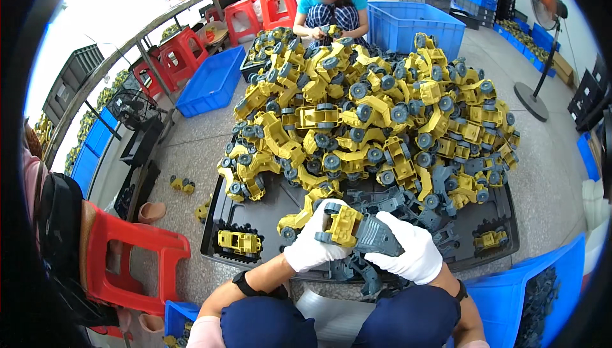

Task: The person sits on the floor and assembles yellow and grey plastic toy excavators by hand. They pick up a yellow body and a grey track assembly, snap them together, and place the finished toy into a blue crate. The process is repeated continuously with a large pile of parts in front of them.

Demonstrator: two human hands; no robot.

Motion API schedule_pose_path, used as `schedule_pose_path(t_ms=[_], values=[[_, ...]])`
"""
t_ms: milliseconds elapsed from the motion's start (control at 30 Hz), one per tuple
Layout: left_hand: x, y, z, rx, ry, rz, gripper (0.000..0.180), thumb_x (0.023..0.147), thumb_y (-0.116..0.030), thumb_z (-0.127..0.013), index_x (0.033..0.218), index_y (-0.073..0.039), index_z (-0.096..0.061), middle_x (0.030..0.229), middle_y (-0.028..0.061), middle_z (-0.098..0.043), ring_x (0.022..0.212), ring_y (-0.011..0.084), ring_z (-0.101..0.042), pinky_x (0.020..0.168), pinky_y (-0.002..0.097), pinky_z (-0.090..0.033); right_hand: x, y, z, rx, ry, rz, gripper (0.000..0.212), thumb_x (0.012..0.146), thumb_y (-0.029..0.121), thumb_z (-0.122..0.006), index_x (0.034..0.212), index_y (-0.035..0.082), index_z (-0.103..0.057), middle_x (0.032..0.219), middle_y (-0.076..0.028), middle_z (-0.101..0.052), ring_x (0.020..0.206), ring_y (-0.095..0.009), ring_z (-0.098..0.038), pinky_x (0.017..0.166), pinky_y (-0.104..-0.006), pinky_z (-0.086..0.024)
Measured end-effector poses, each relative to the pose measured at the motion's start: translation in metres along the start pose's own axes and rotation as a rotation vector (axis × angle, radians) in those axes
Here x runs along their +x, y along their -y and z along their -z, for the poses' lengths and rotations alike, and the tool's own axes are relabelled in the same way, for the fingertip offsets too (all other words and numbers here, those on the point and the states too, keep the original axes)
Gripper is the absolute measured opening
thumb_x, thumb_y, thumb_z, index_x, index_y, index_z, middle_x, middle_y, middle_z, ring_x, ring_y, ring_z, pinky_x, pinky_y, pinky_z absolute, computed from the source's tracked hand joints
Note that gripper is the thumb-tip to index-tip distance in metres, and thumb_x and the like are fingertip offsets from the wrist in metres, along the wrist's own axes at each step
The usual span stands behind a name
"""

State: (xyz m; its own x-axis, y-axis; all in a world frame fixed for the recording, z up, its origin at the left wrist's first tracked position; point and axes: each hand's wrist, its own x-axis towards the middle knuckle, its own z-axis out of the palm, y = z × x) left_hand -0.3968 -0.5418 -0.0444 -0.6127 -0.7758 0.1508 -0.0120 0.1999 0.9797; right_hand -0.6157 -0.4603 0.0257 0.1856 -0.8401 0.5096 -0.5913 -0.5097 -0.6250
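In white gloves, both my hands are held over the near edge of a black tray (223,211). My left hand (312,249) is closed around a yellow toy truck body (344,224) with dark grey wheels. My right hand (411,251) grips a dark grey plastic part (377,236), which meets the truck body's right end; whether they are joined I cannot tell. Beyond my hands rises a large heap of yellow toy trucks (319,117). Loose grey plastic parts (398,201) lie between the heap and my hands.
A blue bin of grey parts (510,297) stands at my right, a red stool (137,246) at my left. Across the heap a person (331,10) sits handling a toy truck, beside a large blue crate (417,23). A floor fan (542,48) stands far right.
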Motion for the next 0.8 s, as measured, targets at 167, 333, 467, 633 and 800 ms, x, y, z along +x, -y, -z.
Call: schedule_pose_path(t_ms=[167,333,467,633,800], values=[[-0.001,-0.028,-0.011,0.146,-0.089,-0.111,0.058,0.066,0.003,-0.075,0.114,-0.01,-0.045,0.101,0.002,-0.053,0.09,0.0153,-0.054,0.082,0.0283,-0.047,0.001,-0.001,-0.003,0.068,0.056,0.013,0.069,0.073,0.031,-0.083,0.126,-0.004,-0.054,0.085,-0.02,-0.068,0.07,-0.032,-0.07,0.063,-0.0359,-0.056],[-0.002,-0.037,-0.017,0.107,-0.224,-0.196,0.05,0.068,-0.003,-0.075,0.109,-0.007,-0.047,0.098,0.005,-0.053,0.088,0.0181,-0.054,0.079,0.0292,-0.045,-0.001,-0.005,-0.002,0.006,0.14,0.076,0.072,0.076,0.034,-0.08,0.128,-0.006,-0.051,0.077,-0.018,-0.066,0.062,-0.031,-0.067,0.056,-0.0363,-0.054],[-0.004,-0.035,-0.013,0.135,-0.214,-0.218,0.053,0.067,-0.003,-0.076,0.111,-0.008,-0.046,0.099,0.0051,-0.052,0.089,0.0174,-0.053,0.081,0.0296,-0.045,0.004,-0.005,-0.005,0.053,0.11,0.148,0.073,0.077,0.035,-0.079,0.128,-0.007,-0.05,0.072,-0.017,-0.065,0.058,-0.03,-0.065,0.053,-0.0367,-0.053],[-0.007,-0.036,-0.009,0.041,-0.093,-0.137,0.057,0.069,0.001,-0.075,0.115,-0.009,-0.043,0.103,0.0029,-0.053,0.094,0.0154,-0.053,0.084,0.0291,-0.045,0.003,-0.004,-0.003,-0.005,0.142,0.132,0.072,0.078,0.036,-0.079,0.129,-0.006,-0.049,0.071,-0.018,-0.064,0.057,-0.031,-0.065,0.053,-0.0372,-0.053],[-0.007,-0.049,-0.01,-0.172,0.03,-0.022,0.064,0.069,0.002,-0.074,0.12,-0.011,-0.038,0.106,0.0014,-0.053,0.099,0.0142,-0.054,0.088,0.0284,-0.045,0.001,0.0,0.003,0.063,0.261,-0.023,0.073,0.083,0.039,-0.073,0.133,-0.005,-0.044,0.073,-0.021,-0.064,0.062,-0.036,-0.066,0.058,-0.0402,-0.054]])
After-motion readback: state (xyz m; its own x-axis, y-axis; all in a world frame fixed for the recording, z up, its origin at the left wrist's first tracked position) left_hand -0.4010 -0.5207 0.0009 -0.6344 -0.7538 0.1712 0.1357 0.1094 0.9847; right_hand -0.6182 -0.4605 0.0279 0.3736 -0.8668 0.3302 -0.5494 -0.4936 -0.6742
